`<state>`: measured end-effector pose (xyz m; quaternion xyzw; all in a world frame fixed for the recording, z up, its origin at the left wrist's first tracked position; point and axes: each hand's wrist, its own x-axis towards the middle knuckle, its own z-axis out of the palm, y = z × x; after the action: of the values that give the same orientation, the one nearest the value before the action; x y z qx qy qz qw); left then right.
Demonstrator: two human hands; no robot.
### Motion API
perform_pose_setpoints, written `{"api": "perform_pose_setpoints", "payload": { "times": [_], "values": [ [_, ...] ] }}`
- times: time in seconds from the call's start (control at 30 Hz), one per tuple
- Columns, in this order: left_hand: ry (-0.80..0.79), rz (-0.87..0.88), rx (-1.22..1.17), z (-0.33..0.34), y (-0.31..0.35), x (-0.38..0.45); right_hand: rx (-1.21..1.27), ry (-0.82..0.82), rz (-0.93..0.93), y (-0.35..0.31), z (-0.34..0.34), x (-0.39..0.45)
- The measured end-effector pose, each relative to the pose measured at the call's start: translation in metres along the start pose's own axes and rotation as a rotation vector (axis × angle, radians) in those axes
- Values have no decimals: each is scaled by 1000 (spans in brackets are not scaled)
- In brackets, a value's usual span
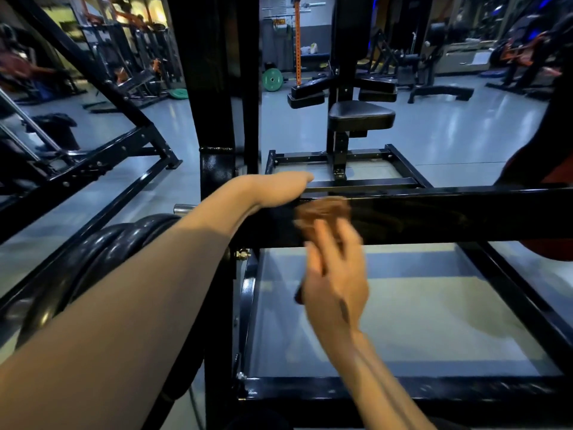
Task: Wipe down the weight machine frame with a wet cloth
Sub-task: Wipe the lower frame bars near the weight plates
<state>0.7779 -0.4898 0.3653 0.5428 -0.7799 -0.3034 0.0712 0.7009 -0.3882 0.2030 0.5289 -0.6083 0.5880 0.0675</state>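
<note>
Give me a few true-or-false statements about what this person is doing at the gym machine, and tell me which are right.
1. The right hand presses a brown cloth against the black horizontal bar. True.
2. The left hand holds a spray bottle. False: it rests on top of the bar and holds nothing that shows.
3. Black weight plates sit to the left of the upright post. True.
4. The padded seat beyond the bar is bright red. False: it is black.
5. A green weight plate stands on the floor in the background. True.
</note>
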Motion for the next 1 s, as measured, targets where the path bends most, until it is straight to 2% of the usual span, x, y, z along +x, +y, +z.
{"api": "perform_pose_setpoints", "payload": {
  "times": [0.1,0.2,0.27,0.33,0.4,0.43,0.5,0.6,0.7,0.77,0.8,0.83,0.9,1.0],
  "values": [
    [-20,29,47,-1,-1,1,-143,-201,-271,-33,36,-11],
    [-29,62,205,4,-7,8,-148,-256,-333,-26,17,-6],
    [17,53,242,9,-11,13,-65,-182,-211,2,-16,-1],
    [23,43,246,8,-12,17,-78,21,-16,29,-39,7],
    [22,80,309,7,-15,18,-78,85,124,37,-40,10],
    [38,91,363,8,-15,18,-47,69,133,33,-34,10],
    [104,93,431,10,-17,16,-8,-14,7,15,-19,10],
    [247,72,430,18,-15,10,-52,-211,-286,3,-1,4],
    [451,163,248,29,-18,0,-62,-258,-387,16,-7,6],
    [712,353,-72,51,-28,-16,-51,-221,-350,36,-21,8],
    [904,467,-143,65,-34,-27,-44,-184,-309,45,-27,9],
    [1087,502,-142,83,-43,-37,-34,-146,-267,51,-32,9],
    [1303,365,-130,122,-66,-51,17,-79,-187,52,-31,9],
    [1272,17,-117,167,-94,-59,82,-69,-141,30,-15,12]
  ]
}}
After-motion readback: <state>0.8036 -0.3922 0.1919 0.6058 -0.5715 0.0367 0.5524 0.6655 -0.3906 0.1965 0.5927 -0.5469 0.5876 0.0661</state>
